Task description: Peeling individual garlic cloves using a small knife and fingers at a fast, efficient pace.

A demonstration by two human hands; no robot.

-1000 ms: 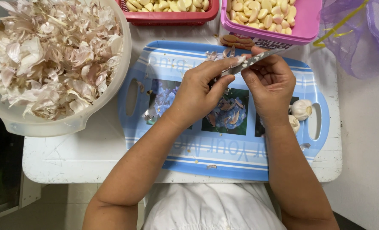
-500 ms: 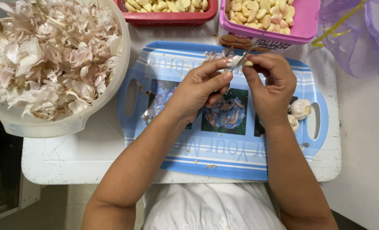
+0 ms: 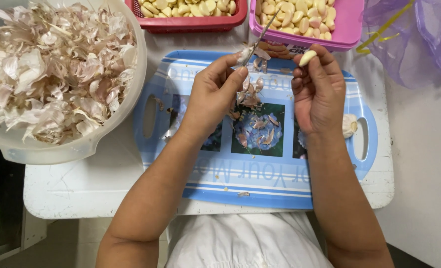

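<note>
above the tray [image 3: 280,183] — left hand [image 3: 211,99] grips knife [image 3: 258,40], right hand [image 3: 319,94] pinches clove [image 3: 307,57].

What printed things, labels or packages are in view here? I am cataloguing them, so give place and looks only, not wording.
Printed tray: under both hands, rounded blue rectangle with white stripes, lettering and flower pictures.
Printed label: small strip below the pink basket, mostly hidden, dark lettering on white.
Mesh bag: top right, crumpled purple netting, yellow tie.

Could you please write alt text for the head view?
The right hand pinches a peeled pale garlic clove; the left hand holds a small metal knife over a blue plastic tray scattered with papery skins.
</note>
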